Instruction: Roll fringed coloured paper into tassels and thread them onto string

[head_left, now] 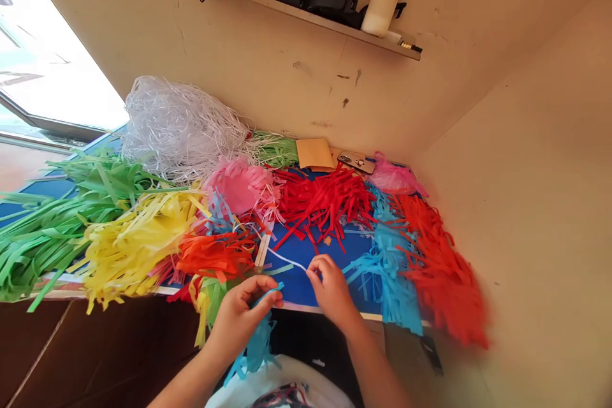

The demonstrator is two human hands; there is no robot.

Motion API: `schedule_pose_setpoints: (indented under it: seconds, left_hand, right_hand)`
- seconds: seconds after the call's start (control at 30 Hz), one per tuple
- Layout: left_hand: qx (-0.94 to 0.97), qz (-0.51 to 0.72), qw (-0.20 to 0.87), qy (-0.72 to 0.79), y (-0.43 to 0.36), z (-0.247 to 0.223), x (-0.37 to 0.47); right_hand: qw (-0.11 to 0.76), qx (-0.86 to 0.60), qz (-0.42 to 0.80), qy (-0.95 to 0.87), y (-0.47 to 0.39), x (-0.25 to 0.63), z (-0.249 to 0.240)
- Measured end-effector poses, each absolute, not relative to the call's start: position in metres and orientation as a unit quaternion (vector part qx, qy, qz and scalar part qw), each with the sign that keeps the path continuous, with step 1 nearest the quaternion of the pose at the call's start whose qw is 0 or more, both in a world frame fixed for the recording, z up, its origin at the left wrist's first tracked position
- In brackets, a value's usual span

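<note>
My left hand (248, 309) is closed on a light blue fringed paper piece (258, 341), which hangs below it over the table's front edge. Thumb and finger of my right hand (329, 287) pinch the end of a thin white string (287, 257). From there the string runs left and back toward a pink fringe bundle (241, 188) and an orange one (217, 255). Both hands are apart, above the front edge of the blue table (299, 285).
Green (52, 236) and yellow fringes (138, 239) lie left, below a white string heap (179, 124). Red (329, 197), blue (389, 261) and orange-red fringes (444, 268) lie right. A phone (356, 161) and pink bag (394, 176) are at the back, under a wall shelf (306, 16).
</note>
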State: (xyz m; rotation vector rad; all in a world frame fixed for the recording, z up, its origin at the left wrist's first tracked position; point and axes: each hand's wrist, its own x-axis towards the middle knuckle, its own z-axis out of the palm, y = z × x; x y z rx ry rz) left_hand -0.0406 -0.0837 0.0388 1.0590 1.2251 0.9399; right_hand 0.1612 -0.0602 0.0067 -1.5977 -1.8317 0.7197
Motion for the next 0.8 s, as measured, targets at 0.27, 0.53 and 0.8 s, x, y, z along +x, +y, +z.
schedule_pose_setpoints:
  seconds: [0.27, 0.53, 0.8]
  left_hand:
    - [0.334, 0.42, 0.688, 0.489, -0.08, 0.039, -0.028]
    - [0.208, 0.394, 0.806, 0.391, -0.081, 0.046, -0.033]
    - [0.177, 0.421, 0.779, 0.429, -0.076, 0.034, -0.042]
  right_hand:
    - [0.588, -0.372, 0.599, -0.397, -0.062, 0.15, 0.023]
    - [0.601, -0.324, 0.609, -0.404, -0.064, 0.142, 0.024]
    - [0.455, -0.424, 0.659, -0.424, -0.068, 0.131, 0.035]
